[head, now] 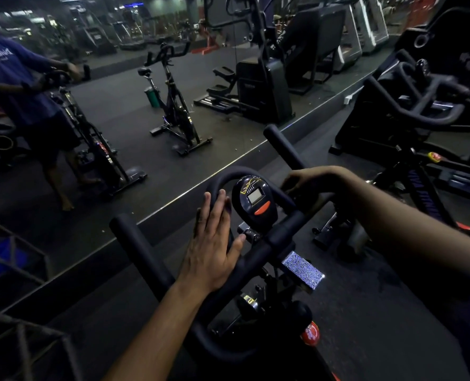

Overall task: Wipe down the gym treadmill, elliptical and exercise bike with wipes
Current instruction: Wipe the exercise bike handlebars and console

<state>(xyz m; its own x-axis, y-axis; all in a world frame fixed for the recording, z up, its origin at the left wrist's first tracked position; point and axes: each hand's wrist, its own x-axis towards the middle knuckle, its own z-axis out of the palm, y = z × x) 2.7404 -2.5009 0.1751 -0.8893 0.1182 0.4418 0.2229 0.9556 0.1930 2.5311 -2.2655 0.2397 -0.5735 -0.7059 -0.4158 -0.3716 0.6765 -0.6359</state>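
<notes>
The exercise bike's handlebar (255, 259) is filling the lower middle of the head view — a matte black, foam-padded tube bending into a rounded loop with two straight horns jutting up and away. The left hand (214, 243) is lying flat across the left side of that loop, fingers straight and held together, fingertips (214, 199) reaching up onto the curve of the bar beside the console (257, 200), thumb splayed out toward the chrome clamp (246, 233) below it; it is pressing rather than gripping, and no wipe is showing under the palm. The console is sitting just right of those fingers, an oval black plastic pod with a small grey screen and a glossy orange button. The right hand (310, 180) is coming in from the right, fingers curling down over the far right bend of the loop, wrapping the padding there. Below the bar a phone (302, 269) with a speckled lit screen is sitting on the stem, and a red round knob (310, 333) is catching light lower down. Ahead, a wall mirror (145, 92) is reflecting the dark rubbery floor, another spin bike and a person in a blue shirt.
</notes>
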